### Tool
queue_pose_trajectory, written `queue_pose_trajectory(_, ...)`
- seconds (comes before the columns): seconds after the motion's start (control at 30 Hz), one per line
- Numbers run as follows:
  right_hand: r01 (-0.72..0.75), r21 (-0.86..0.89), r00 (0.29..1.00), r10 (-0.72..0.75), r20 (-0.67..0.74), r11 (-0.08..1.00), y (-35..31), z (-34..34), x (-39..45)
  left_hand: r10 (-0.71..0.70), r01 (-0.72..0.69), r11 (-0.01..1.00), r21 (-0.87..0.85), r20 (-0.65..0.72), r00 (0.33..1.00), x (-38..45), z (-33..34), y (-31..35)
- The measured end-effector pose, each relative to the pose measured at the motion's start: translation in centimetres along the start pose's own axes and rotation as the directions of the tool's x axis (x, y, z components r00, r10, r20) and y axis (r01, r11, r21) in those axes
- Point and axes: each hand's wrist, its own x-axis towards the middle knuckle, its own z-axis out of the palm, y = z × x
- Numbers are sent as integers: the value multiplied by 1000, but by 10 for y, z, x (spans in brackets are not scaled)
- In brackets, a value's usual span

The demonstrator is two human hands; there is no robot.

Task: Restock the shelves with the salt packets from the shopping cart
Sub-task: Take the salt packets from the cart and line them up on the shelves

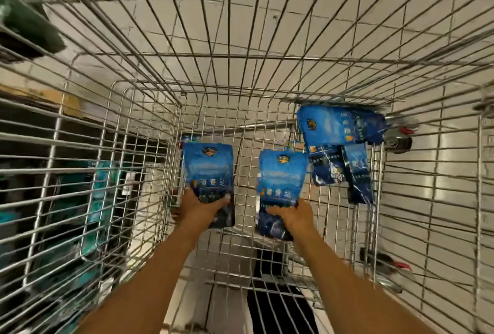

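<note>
left hand (198,208): fingers grasping blue salt packet (208,173)
right hand (291,214): fingers grasping second packet (280,186)
cart (149,146): more packets (339,141)

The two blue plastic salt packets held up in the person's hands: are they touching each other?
Apart. The head view shows the left hand gripping one blue salt packet and the right hand another, with bare wire of the shopping cart visible between them.
</note>
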Motion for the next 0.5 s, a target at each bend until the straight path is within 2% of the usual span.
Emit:
queue_pose_trajectory(0.2,47,76,990,-57,133,996,1,-29,-45,-23,35,994,-100,124,992,-37,-21,13)
queue_pose_trajectory(0.3,62,88,984,-76,162,994,-12,-49,-74,-42,59,991,-122,140,989,-65,-32,28)
queue_pose_trajectory(0.5,130,143,980,-149,133,981,-76,-80,-161,56,-9,974,-227,205,977,-133,-77,91)
